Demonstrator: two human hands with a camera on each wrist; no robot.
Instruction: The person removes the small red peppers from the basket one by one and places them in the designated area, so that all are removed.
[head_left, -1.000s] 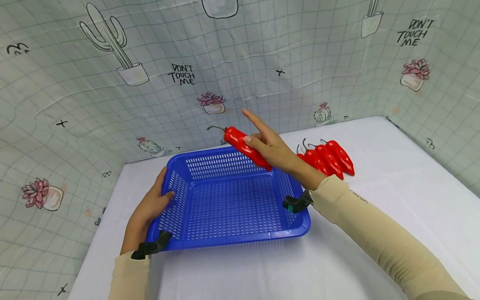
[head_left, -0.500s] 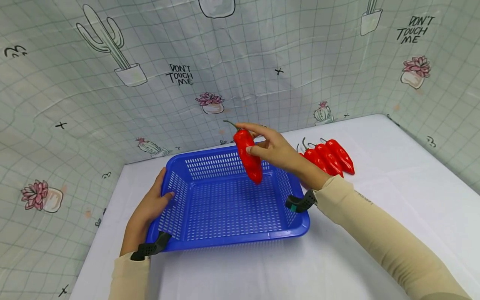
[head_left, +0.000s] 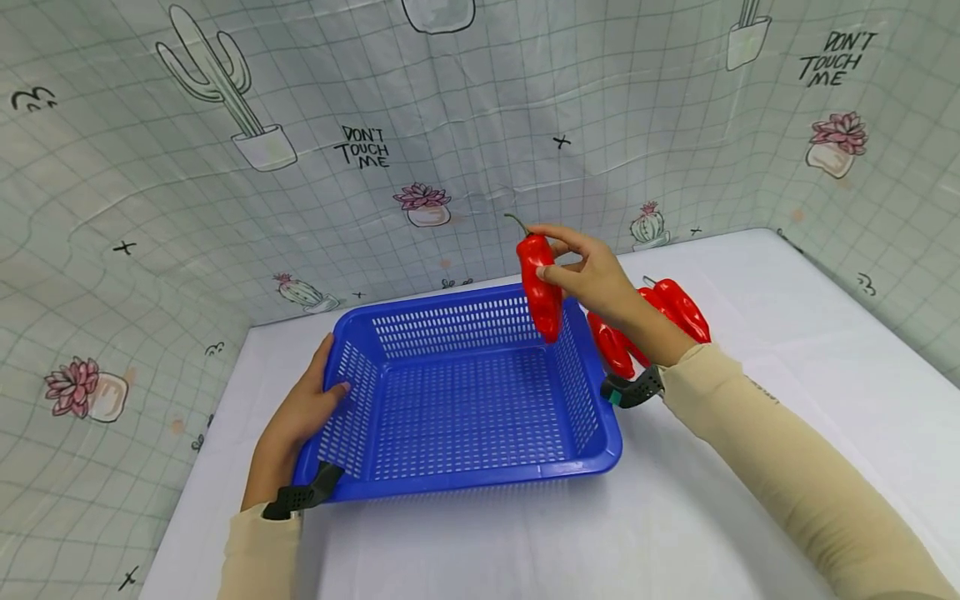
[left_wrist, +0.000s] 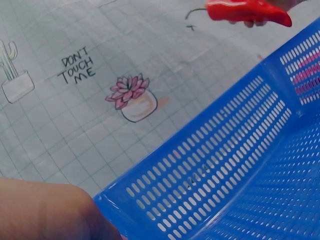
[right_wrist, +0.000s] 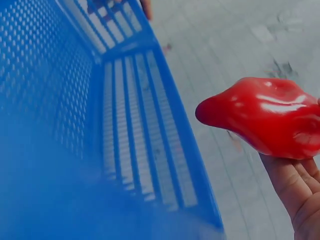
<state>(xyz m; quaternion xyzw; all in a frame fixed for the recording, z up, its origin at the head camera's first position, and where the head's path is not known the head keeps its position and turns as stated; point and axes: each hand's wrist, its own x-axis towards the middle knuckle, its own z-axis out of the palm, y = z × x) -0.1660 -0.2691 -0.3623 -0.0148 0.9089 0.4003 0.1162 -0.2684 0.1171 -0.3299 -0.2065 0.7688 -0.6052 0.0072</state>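
Observation:
A glossy red pepper (head_left: 539, 292) with a curved green stem hangs above the back right corner of a blue plastic basket (head_left: 457, 482). My right hand (head_left: 596, 271) pinches it between thumb and fingers, tip pointing down. In the right wrist view the pepper (right_wrist: 265, 115) is apart from the basket wall. My left hand (head_left: 306, 404) grips the basket's left side, thumb over the inside and fingers outside. Only part of the left hand (left_wrist: 45, 210) shows in the left wrist view. The basket's mesh floor is bare.
Several red peppers (head_left: 681, 307) lie on the white table (head_left: 780, 333) to the right of the basket, partly hidden by my right forearm. A grid-patterned cloth (head_left: 510, 100) with cactus drawings hangs behind and at both sides of the table.
My right hand has moved right with the pepper, from over the basket's middle to its back right corner. The pepper has turned from slanted to nearly upright. The left hand stays put.

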